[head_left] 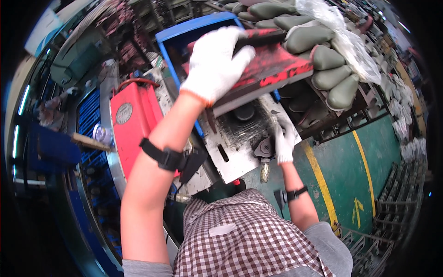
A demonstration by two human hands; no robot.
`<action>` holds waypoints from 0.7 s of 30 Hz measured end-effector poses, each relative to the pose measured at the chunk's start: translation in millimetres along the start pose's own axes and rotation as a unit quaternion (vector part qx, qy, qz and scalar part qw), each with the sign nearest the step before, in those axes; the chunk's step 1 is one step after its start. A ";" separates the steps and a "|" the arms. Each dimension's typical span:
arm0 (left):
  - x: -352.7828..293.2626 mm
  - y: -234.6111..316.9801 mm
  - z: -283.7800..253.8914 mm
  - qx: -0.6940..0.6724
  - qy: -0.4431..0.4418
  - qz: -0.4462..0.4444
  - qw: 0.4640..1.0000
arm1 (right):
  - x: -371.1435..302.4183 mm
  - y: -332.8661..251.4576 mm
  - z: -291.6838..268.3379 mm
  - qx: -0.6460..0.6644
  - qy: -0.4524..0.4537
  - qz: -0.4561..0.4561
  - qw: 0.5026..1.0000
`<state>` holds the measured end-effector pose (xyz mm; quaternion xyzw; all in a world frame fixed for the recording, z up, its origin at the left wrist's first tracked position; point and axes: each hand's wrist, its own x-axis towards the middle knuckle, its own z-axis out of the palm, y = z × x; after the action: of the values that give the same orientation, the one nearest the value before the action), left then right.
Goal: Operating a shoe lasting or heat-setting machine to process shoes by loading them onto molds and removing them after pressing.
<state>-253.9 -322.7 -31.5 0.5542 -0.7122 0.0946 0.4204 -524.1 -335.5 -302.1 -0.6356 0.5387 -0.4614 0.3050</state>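
Note:
My left hand [213, 67], in a white knit glove, reaches over a red machine head [272, 62] with worn paint and dark edges. Its thumb stands apart from the fingers; whether the palm touches the head I cannot tell. Below the head, a dark block [244, 112] sits on a stained metal plate [230, 164]. Also gloved in white, my right hand [284, 141] is at the plate's right side with fingers stretched forward. Just left of it is a dark round fitting [264, 147] with a short pale handle-like end [264, 171]. No held object shows in either hand.
Olive-green boot-shaped pieces [327, 60] are stacked at the far right beside clear plastic sheeting [348, 41]. A blue bin [198, 27] stands behind the machine head. Left of the plate is a red machine housing [131, 122]. Metal racks [392, 194] stand on the green floor [332, 157] at right.

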 end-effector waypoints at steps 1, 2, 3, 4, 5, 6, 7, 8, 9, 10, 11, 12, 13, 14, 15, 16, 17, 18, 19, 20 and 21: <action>-14.8 -1.0 12.3 0.012 0.023 0.008 1.000 | -23.4 11.4 -11.6 -0.020 0.030 0.035 0.999; -27.0 6.9 24.1 0.009 0.054 0.028 0.998 | -47.2 19.8 -33.6 -0.045 0.080 0.064 0.994; -41.2 12.7 34.8 0.017 0.060 0.040 0.997 | -70.9 36.8 -42.1 -0.025 0.067 0.102 0.992; -56.0 17.2 41.4 0.027 0.066 0.050 0.996 | -91.1 47.5 -46.2 -0.001 0.053 0.138 0.989; -70.6 20.5 52.2 0.029 0.050 0.047 0.997 | -109.1 48.5 -51.8 0.025 -0.019 0.166 0.986; -86.9 25.0 64.8 0.027 0.033 0.045 0.998 | -122.0 46.7 -58.2 0.049 -0.088 0.194 0.976; -105.6 24.8 75.9 0.026 0.024 0.053 0.998 | -124.1 42.3 -64.5 0.091 -0.191 0.259 0.943; -125.3 20.5 89.4 0.025 0.012 0.059 0.998 | -127.0 18.0 -64.6 0.133 -0.237 0.253 0.928; -137.5 23.4 101.3 0.012 0.001 0.077 0.997 | -138.4 13.3 -62.6 0.303 -0.244 0.364 0.846; -151.6 21.2 107.2 0.010 -0.010 0.091 0.996 | -143.5 12.3 -58.1 0.378 -0.269 0.468 0.753; -168.5 13.9 115.5 0.017 -0.017 0.099 0.995 | -139.7 -16.2 -57.0 0.371 -0.277 0.494 0.736; -180.9 11.4 126.1 0.022 -0.022 0.110 0.993 | -147.4 -6.6 -50.6 0.415 -0.255 0.485 0.727; -192.3 9.3 135.3 0.027 -0.023 0.116 0.993 | -148.6 8.5 -45.3 0.430 -0.254 0.501 0.707; -204.0 7.7 144.5 0.033 -0.026 0.119 0.992 | -150.3 19.8 -46.1 0.445 -0.256 0.518 0.684; -213.9 4.5 152.7 0.045 -0.034 0.122 0.991 | -148.8 15.3 -54.5 0.459 -0.274 0.527 0.661; -220.3 2.9 159.6 0.045 -0.032 0.127 0.990 | -146.3 13.0 -63.0 0.465 -0.260 0.522 0.666; -226.1 -1.1 165.3 0.041 -0.032 0.134 0.990 | -144.9 11.1 -72.0 0.474 -0.281 0.520 0.652; -228.2 -5.2 168.9 0.039 -0.033 0.142 0.989 | -142.0 9.2 -79.0 0.484 -0.302 0.517 0.638; -229.9 -4.0 169.1 0.043 -0.024 0.143 0.989 | -140.5 7.3 -85.6 0.473 -0.260 0.537 0.648; -227.7 -4.9 171.7 0.047 -0.015 0.152 0.987 | -132.2 9.3 -90.7 0.514 -0.189 0.552 0.629; -226.5 -2.4 165.9 0.047 -0.074 0.137 0.987 | -127.3 13.2 -94.6 0.532 -0.175 0.540 0.629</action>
<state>-326.5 -262.4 -296.0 0.4757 -0.8055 0.1432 0.3231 -615.3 -205.3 -309.9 -0.0275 0.3830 -0.3002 0.8732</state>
